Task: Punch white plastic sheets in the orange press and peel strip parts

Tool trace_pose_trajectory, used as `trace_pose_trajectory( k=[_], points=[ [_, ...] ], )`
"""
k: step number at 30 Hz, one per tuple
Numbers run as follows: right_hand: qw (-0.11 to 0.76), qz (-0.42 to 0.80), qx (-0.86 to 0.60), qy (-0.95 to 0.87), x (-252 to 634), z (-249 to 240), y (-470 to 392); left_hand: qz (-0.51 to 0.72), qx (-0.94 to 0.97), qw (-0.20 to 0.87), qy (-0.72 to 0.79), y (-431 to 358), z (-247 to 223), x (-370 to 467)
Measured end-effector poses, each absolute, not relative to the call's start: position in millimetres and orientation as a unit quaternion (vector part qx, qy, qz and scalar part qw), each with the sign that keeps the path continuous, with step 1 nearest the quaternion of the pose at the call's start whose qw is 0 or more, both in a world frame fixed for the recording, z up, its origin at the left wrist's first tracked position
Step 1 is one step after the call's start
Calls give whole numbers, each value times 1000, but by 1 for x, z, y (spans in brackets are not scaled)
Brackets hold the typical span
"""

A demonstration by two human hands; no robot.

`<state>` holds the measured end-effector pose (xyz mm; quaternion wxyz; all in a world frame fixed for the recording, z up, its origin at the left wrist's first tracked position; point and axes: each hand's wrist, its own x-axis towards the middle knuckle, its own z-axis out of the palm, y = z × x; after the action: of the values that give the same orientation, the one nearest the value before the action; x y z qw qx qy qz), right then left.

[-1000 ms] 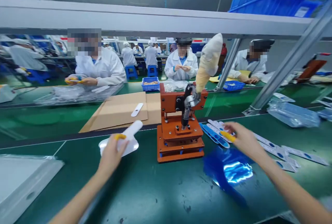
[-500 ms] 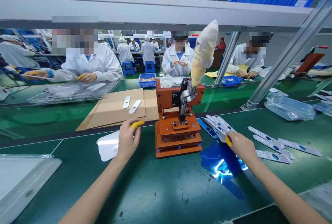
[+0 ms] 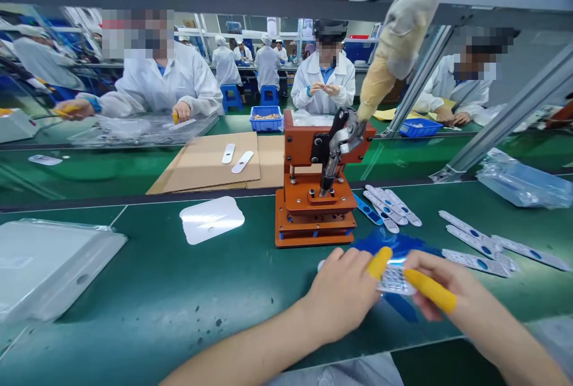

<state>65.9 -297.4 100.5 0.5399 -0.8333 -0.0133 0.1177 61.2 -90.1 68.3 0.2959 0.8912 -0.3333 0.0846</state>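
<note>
Both hands grip one light panel with a grid of small cutouts, in front of the orange press. My left hand is closed over its left part, a yellow cover on one fingertip. At the panel's right end, my right hand pinches it, also with a yellow finger cover. Under and behind the hands lies shiny blue film. Similar panels are piled just right of the press, beside a blue strip. The press lever has a cloth-wrapped handle.
More panels lie at the right. A white sheet is left of the press, and a plastic-wrapped stack is far left. Cardboard lies behind, with two small white pieces. Co-workers in white coats sit across the bench.
My left hand has moved right and down from near the white sheet to the panel. My right hand has drawn back from the pile with a panel. The view has shifted.
</note>
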Motion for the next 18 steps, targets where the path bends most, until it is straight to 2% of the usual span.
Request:
trace_pose_trajectory(
  k=[2, 4, 6, 8, 13, 16, 18],
  points=[
    [582, 121, -804, -30, 69, 102, -276, -55, 863, 431, -257, -90, 68, 63],
    [588, 89, -800, -74, 78, 101, -265, -186, 783, 564, -188, -81, 67, 61],
    [578, 66, -803, -129, 85, 99, -258, -245, 716, 633, -164, -71, 68, 56],
    [574, 91, -795, -173, 91, 99, -252, -235, 712, 641, -164, -63, 71, 51],
    [552, 133, -791, -226, 97, 106, -235, -182, 776, 584, -155, -51, 80, 47],
    [523, 118, -806, -249, 99, 109, -232, -179, 786, 574, -147, -48, 83, 46],
    [475, 67, -826, -295, 101, 108, -232, -179, 773, 592, -140, -46, 82, 46]
  ],
)
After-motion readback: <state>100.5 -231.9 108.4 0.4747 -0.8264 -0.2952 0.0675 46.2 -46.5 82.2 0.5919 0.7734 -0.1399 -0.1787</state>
